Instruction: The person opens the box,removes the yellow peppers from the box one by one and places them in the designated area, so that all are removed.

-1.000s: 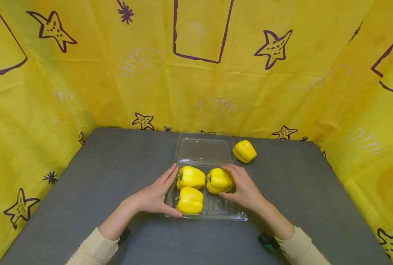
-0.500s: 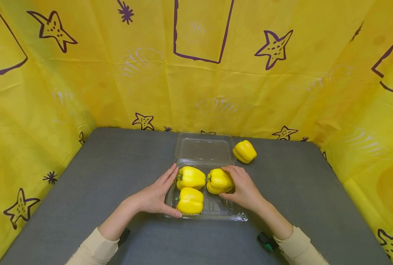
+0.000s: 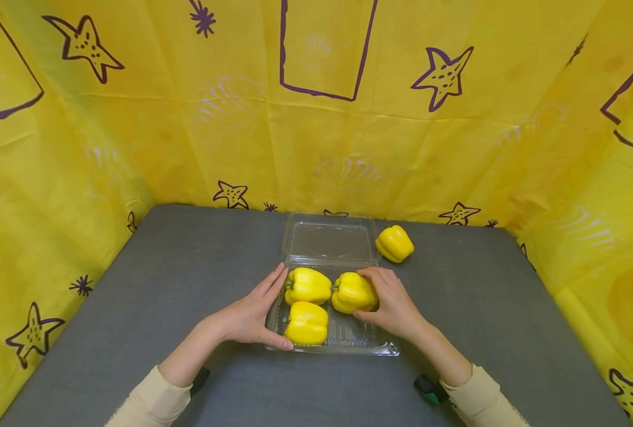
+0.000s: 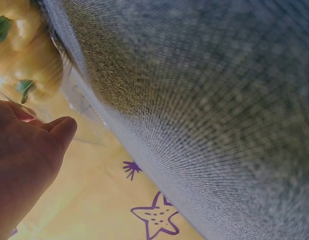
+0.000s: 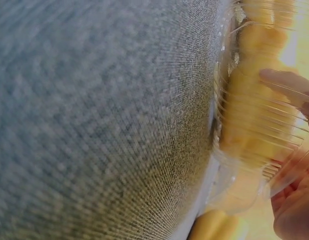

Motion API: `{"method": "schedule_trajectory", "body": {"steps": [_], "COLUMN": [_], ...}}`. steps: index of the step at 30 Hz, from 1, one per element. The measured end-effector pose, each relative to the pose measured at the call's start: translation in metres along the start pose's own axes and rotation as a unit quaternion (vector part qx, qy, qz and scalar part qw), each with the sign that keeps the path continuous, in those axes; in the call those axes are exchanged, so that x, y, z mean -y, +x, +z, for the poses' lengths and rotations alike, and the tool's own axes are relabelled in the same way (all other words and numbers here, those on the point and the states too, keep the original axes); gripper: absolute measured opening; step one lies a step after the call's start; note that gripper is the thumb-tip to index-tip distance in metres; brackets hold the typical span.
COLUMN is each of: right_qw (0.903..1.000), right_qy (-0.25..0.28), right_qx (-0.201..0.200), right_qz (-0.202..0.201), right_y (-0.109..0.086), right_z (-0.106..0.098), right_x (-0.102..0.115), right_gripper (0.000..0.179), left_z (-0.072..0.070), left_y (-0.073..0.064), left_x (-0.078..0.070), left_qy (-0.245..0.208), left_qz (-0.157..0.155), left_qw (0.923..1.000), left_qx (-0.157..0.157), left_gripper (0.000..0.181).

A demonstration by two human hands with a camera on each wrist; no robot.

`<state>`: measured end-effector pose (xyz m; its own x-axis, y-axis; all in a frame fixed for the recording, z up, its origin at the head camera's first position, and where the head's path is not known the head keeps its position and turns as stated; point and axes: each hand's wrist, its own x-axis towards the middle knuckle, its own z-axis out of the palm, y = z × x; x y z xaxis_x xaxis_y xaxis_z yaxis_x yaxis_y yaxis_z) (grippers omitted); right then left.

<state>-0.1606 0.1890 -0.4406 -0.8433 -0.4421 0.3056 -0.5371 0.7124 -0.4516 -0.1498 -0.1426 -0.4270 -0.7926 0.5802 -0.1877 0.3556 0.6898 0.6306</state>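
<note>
Pepper point(image 3: 352, 292) is sitting at the clear container's point(image 3: 348, 339) back right, the right hand point(image 3: 395, 303) gripping it: placing step, apparently. The left hand point(image 3: 248, 315), fingers spread, is bracing the container's left side; a rear pepper point(image 3: 309, 286) and a front pepper point(image 3: 308, 324) are lying inside there. Next is probably calling for releasing, then reaching the loose pepper point(image 3: 394, 244) on the counter point(image 3: 215, 243), right of the container's lid point(image 3: 327, 239).

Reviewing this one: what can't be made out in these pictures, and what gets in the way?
Head view: the right side of the gripped pepper, behind the right hand.
Head view: part of the clear box's left rim, covered by the left hand.
Left wrist view: the peppers, blurred and cut off by the picture's edge.
Right wrist view: pepper detail, blurred behind clear plastic; the right hand, cut by the right edge.
</note>
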Motion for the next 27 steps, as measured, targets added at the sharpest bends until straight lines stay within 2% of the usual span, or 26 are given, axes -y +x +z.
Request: {"method": "schedule_trajectory", "body": {"steps": [12,27], "right_qw": [0.9997,0.9992], "right_qy": [0.008,0.036], "right_qx": [0.01,-0.015], "right_qz": [0.02,0.008], "right_y": [-0.0004,-0.0005], "right_z": [0.0001,0.0016], "right_x": [0.0013,-0.0006], "right_gripper": [0.079,0.075], "left_z": [-0.0011,-0.0008], "left_y": [-0.0009,-0.0007], "left_x": [-0.0007,-0.0003], "left_qy": [-0.004,-0.002], "left_qz": [0.003,0.001], "left_qw": [1.0,1.0], "left_qx": [0.0,0.0], "left_gripper": [0.136,0.134]}}
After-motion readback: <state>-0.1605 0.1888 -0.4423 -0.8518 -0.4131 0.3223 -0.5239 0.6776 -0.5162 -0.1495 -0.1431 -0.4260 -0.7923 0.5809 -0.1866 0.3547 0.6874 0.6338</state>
